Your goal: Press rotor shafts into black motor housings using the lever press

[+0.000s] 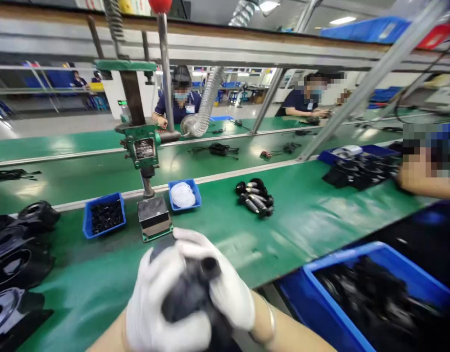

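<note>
Closest to us, both hands wear white gloves and they meet over one dark plastic part (191, 293), low in the middle of the view. Our left hand (155, 305) is wrapped around the part from the left side, and our right hand (219, 278) grips it from the right and from above, with the fingers curled over its round opening. The part is held above the front edge of the green table (301, 220), not resting on it.

At the lower right stands a big blue bin (375, 288) full of black pieces. At the left edge we see a stack of black housings (15, 254).

Just behind the hands stands a green hand press (144, 146) with its metal base block (154, 217). On its left is a small blue tray (103, 215) with black rings, on its right another small blue tray (184, 194) with something white. More to the right lies a group of black and silver parts (256, 197).

Farther away, another person's hand (415, 176) reaches to black pieces at the right edge. Behind the belt, two persons sit at the next line.
</note>
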A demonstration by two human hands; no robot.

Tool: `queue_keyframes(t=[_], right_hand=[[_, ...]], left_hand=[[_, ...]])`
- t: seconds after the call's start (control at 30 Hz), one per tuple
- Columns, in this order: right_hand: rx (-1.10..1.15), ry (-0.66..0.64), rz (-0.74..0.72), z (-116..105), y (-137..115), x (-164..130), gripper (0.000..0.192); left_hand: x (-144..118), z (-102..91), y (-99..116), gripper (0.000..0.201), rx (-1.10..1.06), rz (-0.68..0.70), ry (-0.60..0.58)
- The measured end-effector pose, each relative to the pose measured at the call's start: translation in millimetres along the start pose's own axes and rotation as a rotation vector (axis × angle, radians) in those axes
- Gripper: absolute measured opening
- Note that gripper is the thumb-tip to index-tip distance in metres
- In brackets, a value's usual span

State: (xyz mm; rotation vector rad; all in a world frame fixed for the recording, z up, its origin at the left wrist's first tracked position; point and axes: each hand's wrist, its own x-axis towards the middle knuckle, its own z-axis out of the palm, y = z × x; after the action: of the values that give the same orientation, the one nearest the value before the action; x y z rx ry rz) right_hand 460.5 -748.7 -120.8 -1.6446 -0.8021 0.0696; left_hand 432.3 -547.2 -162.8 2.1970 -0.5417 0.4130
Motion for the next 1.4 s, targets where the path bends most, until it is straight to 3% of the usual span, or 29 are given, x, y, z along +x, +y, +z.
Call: queue_keyframes(t=[0.1, 0.23, 0.33, 0.4, 0.5, 0.6, 0.73, 0.87, 0.97, 1.1, 1.27, 1.4], right_hand=[[-0.01, 0.092, 0.09, -4.9, 0.0, 7.6, 0.044], [-0.071, 0.341, 0.335, -13.9, 31.5, -4.6, 0.052], [-0.276, 0.462, 0.501, -20.2, 54.2, -31.0, 0.055], [-0.537, 0.47, 0.533, -25.1, 62.1, -49.3, 0.068], [-0.932, 0.488, 0.599, -41.9, 65.5, -71.3, 0.09], [-1.137, 0.524, 0.752, -82.5, 62.9, -84.4, 0.09], [-1.171, 0.656, 0.983, -175.5, 60.3, -86.2, 0.084], [-1.229, 0.826, 0.988, -268.5, 69.1, -76.5, 0.06], [-1.28, 0.918, 0.971, -301.5, 82.7, -71.0, 0.053], [-1.295, 0.831, 0.909, -289.7, 102.6, -63.3, 0.042], [-1.343, 0.533, 0.706, -233.3, 118.8, -37.5, 0.036], [-1.414, 0.409, 0.684, -198.6, 135.2, -8.6, 0.036]], left_hand=[[9.1, 19.0, -5.6, 0.064, -0.082, 0.035, 0.053], [23.5, 70.6, -11.8, 0.066, -0.153, 0.143, 0.114], [25.3, 121.0, -11.1, 0.067, -0.199, -0.022, 0.154], [23.9, 152.7, -7.2, 0.076, -0.323, -0.132, 0.107], [19.7, 185.8, -2.6, 0.097, -0.537, -0.139, -0.152], [15.4, 199.7, -8.9, 0.101, -0.526, -0.025, -0.319], [16.0, 204.7, -25.4, 0.076, -0.506, 0.029, -0.359], [20.9, 209.1, -32.0, 0.057, -0.665, -0.013, -0.35], [20.9, 212.5, -33.1, 0.049, -0.706, -0.04, -0.323], [19.0, 213.8, -35.4, 0.047, -0.696, -0.039, -0.336], [24.0, 206.5, -38.7, 0.048, -0.681, -0.033, -0.43], [26.4, 202.2, -39.8, 0.049, -0.65, -0.005, -0.484]])
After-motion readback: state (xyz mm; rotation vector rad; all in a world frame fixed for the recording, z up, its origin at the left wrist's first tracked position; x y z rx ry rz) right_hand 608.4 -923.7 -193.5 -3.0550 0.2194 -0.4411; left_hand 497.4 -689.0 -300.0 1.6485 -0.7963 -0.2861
